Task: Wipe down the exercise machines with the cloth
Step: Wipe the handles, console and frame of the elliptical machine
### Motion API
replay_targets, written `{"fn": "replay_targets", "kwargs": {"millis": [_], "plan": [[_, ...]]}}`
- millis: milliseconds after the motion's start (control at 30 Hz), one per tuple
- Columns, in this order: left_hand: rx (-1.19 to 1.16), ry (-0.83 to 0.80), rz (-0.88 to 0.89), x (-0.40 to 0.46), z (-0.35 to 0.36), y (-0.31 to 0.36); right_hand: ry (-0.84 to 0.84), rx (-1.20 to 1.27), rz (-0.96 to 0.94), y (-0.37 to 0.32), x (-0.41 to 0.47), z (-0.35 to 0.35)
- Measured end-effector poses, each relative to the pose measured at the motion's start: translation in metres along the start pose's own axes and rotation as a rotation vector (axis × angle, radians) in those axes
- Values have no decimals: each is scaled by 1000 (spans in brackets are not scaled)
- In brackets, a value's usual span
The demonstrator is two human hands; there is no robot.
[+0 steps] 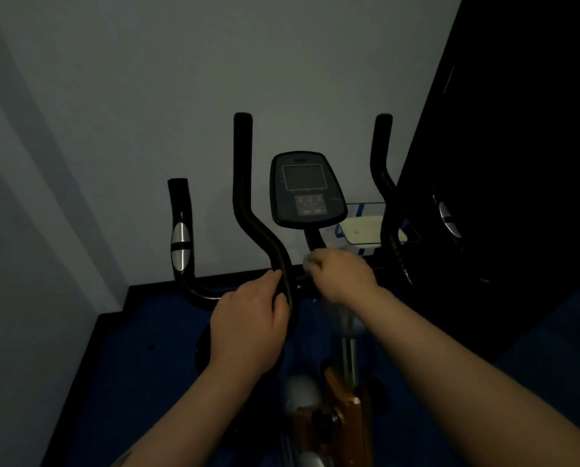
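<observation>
Forearms come up from the bottom edge of the frame, both ours, bare. Low in the middle, we see the bike's gold frame (pixel 344 412) and silver post (pixel 348 357) over a blue floor (pixel 140 365). Our left hand (pixel 248 328) wraps its fingers (pixel 271 276) around the curved black handlebar (pixel 258 227) left of centre. Our right hand (pixel 344 273) sits just right of it, fingers curled around a pale cloth (pixel 307 262), which it presses against the black stem (pixel 313 239) under the console (pixel 307 188). The cloth is blurred and mostly hidden. Further up, a second handlebar (pixel 384 183) rises at right, and an outer grip (pixel 180 230) with silver pads stands at left. Behind the console, a clear tray (pixel 366 227) holds something pale. A grey wall (pixel 180 79) fills the top, and a dark panel (pixel 517 129) fills the upper right.
</observation>
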State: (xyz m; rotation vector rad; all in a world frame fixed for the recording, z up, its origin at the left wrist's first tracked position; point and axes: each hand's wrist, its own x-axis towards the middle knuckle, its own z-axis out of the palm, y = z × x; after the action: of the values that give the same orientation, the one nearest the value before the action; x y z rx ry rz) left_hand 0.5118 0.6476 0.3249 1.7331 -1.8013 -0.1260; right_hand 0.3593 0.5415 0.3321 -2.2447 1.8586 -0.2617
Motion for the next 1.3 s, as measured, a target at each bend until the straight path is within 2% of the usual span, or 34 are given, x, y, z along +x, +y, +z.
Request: {"fn": "replay_targets", "kwargs": {"millis": [67, 167, 233, 267, 333, 367, 433, 600, 700, 767, 900, 1033, 1167, 1200, 1300], "plan": [[2, -6, 4, 1, 0, 0, 9, 121, -13, 6, -8, -4], [4, -4, 4, 3, 1, 0, -178, 65, 190, -3, 20, -19], [1, 2, -3, 1, 1, -1, -126, -28, 199, -13, 26, -14], [-2, 4, -1, 1, 1, -2, -79, -55, 149, -15, 21, -9], [-2, -10, 14, 1, 2, -3, 155, -28, 25, -5, -4, 8], [1, -17, 19, 1, 3, -4, 302, 38, -50, 5, -21, 18], [16, -10, 31, 2, 4, -4, 480, 200, -135, 22, -47, 33], [6, 3, 13, 2, 3, -1, 696, 458, -78, 23, -55, 61], [8, 4, 16, 1, 0, -1, 722, 437, -121, 23, -85, 87], [12, 5, 25, 0, 2, -1, 664, 355, -186, 35, -86, 81], [23, 22, 26, 2, 6, -3, 471, 376, -80, 28, -47, 34], [35, 25, 10, 0, 3, -1, 355, 280, -44, 22, -32, 16], [37, 32, 19, 3, 6, -1, -61, 173, 150, 6, 4, -17], [38, 35, 21, 3, 6, -2, -115, 144, 192, -2, 16, -20], [45, 41, 35, 0, 4, -3, -100, -40, 71, -11, 18, -8]]}}
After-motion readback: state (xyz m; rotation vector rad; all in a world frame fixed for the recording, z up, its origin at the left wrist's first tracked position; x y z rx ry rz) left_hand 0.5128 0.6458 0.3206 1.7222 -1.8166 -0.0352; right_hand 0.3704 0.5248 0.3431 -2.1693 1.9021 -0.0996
